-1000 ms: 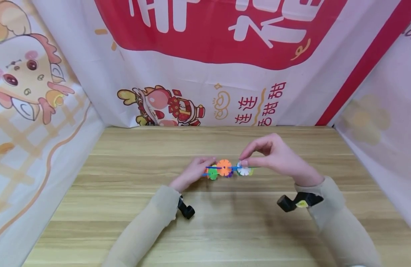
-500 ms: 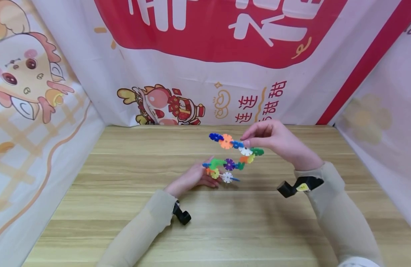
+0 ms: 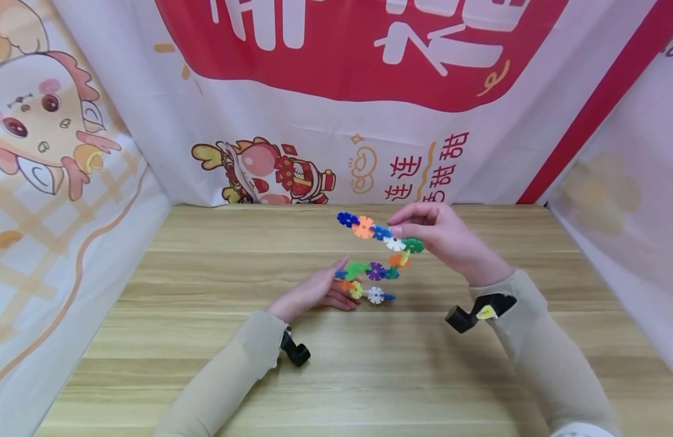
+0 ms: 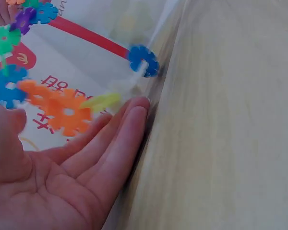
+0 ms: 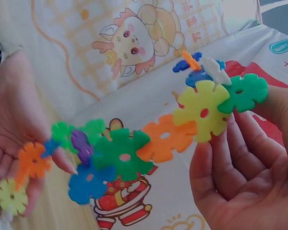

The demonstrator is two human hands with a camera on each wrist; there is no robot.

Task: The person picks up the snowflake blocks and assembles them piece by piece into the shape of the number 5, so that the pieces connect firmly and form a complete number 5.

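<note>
A zigzag chain of slotted plastic snowflake discs (image 3: 376, 271) hangs between the two hands, in orange, green, blue, white, yellow and purple. My right hand (image 3: 448, 243) pinches its upper part beside a white disc (image 3: 394, 243), with thumb and index finger. A dark blue disc (image 3: 348, 220) forms the raised end. My left hand (image 3: 314, 288) is at the lower left bend, its fingers extended under an orange disc (image 4: 69, 112) in the left wrist view. From there the chain runs back right to a blue end disc (image 4: 143, 61), low over the table.
The wood-grain table (image 3: 369, 376) spreads under both arms. A printed white and red cloth (image 3: 314, 91) stands behind it, with more cloth walls at the left (image 3: 68, 230) and right (image 3: 620, 200). Black cameras (image 3: 295, 349) are strapped to the wrists.
My right hand has lifted the upper part of the chain, unfolding it into a zigzag, then shifted slightly left. The left hand's fingers have come into sight beneath the lower part.
</note>
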